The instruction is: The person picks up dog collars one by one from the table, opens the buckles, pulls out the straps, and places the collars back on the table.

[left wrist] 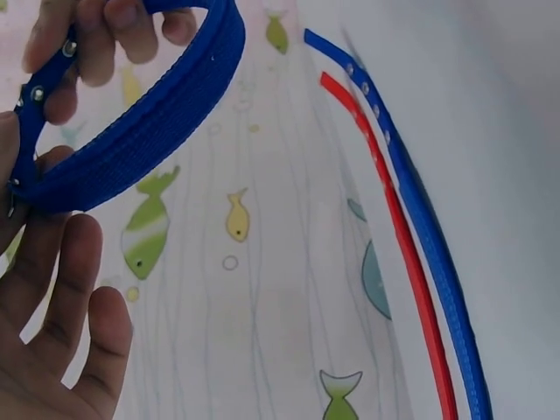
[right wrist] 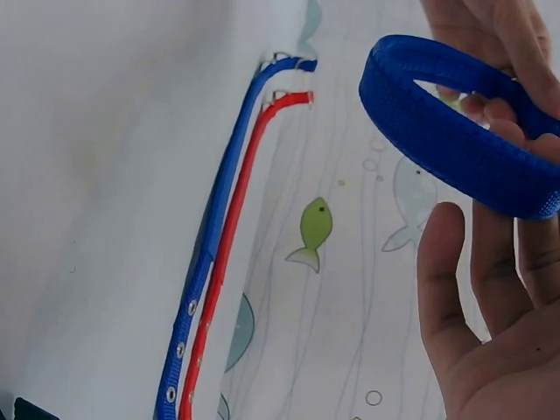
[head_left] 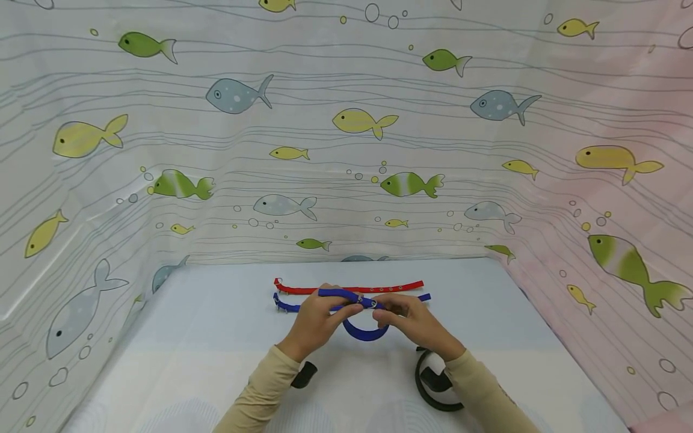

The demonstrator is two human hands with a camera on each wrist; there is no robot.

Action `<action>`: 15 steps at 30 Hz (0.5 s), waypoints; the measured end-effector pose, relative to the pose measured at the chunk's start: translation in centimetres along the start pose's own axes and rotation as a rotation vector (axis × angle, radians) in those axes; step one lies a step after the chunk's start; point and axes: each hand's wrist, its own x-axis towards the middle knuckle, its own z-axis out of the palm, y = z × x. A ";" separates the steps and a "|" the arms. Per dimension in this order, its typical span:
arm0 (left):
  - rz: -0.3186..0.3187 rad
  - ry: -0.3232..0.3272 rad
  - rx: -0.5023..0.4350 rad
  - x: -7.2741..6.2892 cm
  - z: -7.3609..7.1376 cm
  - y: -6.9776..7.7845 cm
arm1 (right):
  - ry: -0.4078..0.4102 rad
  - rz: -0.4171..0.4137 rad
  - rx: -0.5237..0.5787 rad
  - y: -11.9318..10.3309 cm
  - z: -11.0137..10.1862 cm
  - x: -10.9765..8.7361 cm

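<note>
Both hands hold a blue collar (head_left: 367, 335) bent into a loop, above the table. My left hand (head_left: 319, 316) pinches the strap on the left, where its free end sticks out past the fingers. On the other side my right hand (head_left: 408, 316) pinches the band beside the metal buckle (head_left: 373, 304). Metal eyelets (left wrist: 37, 94) show along the strap in the left wrist view. In the right wrist view the smooth band (right wrist: 455, 149) curves out from the fingers, some of which are spread beneath it.
Behind the hands, a red collar (head_left: 390, 289) and a second blue collar (head_left: 287, 308) lie stretched out side by side on the white table (head_left: 216, 361). A dark ring-shaped strap (head_left: 428, 402) lies by the right forearm. Fish-printed curtain (head_left: 346, 162) surrounds the table's back and sides.
</note>
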 end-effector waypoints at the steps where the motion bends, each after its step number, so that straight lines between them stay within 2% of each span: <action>1: 0.005 0.009 0.002 0.0 0.0 0.0 | 0.007 0.002 -0.010 0.0 0.1 0.0; 6: 0.069 0.031 0.023 -0.1 0.2 0.0 | 0.102 -0.023 -0.138 -0.1 0.6 0.1; 9: 0.081 0.023 0.013 0.0 0.3 0.1 | 0.160 -0.040 -0.186 -0.3 0.8 0.2; 12: 0.064 0.012 -0.013 0.1 0.2 0.2 | 0.177 -0.040 -0.170 -0.6 0.8 0.2; 15: 0.050 0.014 -0.034 0.3 0.1 0.3 | 0.158 -0.038 -0.114 -0.8 0.7 0.2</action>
